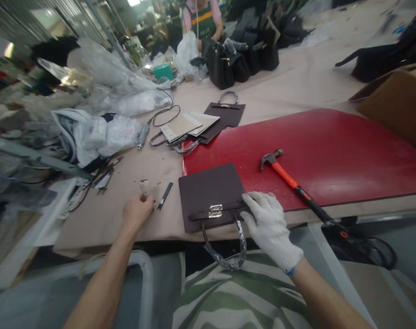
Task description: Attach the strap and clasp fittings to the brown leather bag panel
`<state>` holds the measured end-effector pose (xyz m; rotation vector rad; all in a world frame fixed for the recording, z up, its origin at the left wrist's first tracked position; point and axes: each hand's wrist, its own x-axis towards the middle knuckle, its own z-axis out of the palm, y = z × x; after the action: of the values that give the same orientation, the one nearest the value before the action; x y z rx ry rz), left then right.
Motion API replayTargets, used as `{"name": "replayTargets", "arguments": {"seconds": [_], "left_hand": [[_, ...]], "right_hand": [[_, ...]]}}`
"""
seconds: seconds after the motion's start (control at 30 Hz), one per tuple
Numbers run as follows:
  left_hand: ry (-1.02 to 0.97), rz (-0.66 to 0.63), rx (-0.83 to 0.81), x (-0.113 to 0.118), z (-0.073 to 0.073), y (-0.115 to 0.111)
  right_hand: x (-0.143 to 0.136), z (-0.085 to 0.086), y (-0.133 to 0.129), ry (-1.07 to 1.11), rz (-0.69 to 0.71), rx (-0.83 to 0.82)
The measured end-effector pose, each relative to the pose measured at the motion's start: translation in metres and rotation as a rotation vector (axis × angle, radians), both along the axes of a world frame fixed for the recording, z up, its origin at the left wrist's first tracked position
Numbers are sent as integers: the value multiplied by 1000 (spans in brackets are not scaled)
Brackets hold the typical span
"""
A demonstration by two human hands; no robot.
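Dark brown bag panel [210,194] with silver clasp [215,211]; red board [317,151]; hammer [290,180] orange-and-black handle; white knit glove on right hand [267,224] (blue cuff trim); green-white striped shirt [242,297]; beige table [297,82]; teal box [163,71].

Dark brown bag panel [210,194] flat at table edge, silver clasp, wrapped handle overhanging.

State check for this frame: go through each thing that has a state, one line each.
dark brown bag panel: flat, clasp shut, handle wrapped and hanging off the edge
hammer: lying on the red board, untouched
left hand: bare, pinching a small pale piece
right hand: gloved, resting on the panel
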<state>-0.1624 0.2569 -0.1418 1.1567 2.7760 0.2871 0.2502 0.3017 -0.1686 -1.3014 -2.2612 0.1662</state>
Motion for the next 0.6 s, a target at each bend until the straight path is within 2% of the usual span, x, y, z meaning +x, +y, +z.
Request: {"name": "replayTargets", "arguments": {"seconds": [0.07, 0.1, 0.17, 0.23, 0.3, 0.33, 0.4, 0.5, 0.6], "left_hand": [[101, -49, -88, 2, -9, -8], [171, -90, -49, 8, -12, -11], [288, -222, 134, 30, -16, -17], [248, -470, 302, 62, -15, -23], [91, -776, 339, 95, -12, -28], [45, -876, 319, 109, -11, -30], [40, -978, 254, 130, -9, -31], [144, -1082, 202, 137, -12, -29], [198, -1192, 280, 126, -20, -29]], "right_hand": [[1, 3, 3, -18, 9, 12], [1, 6, 5, -33, 26, 20], [1, 11, 12, -65, 94, 30], [-1, 16, 19, -112, 204, 25], [-5, 21, 27, -197, 297, 12], [-7, 23, 31, -251, 335, 9], [-10, 26, 38, -356, 398, 22], [-13, 27, 45, -460, 479, 102], [-12, 20, 47, -483, 516, 216]]}}
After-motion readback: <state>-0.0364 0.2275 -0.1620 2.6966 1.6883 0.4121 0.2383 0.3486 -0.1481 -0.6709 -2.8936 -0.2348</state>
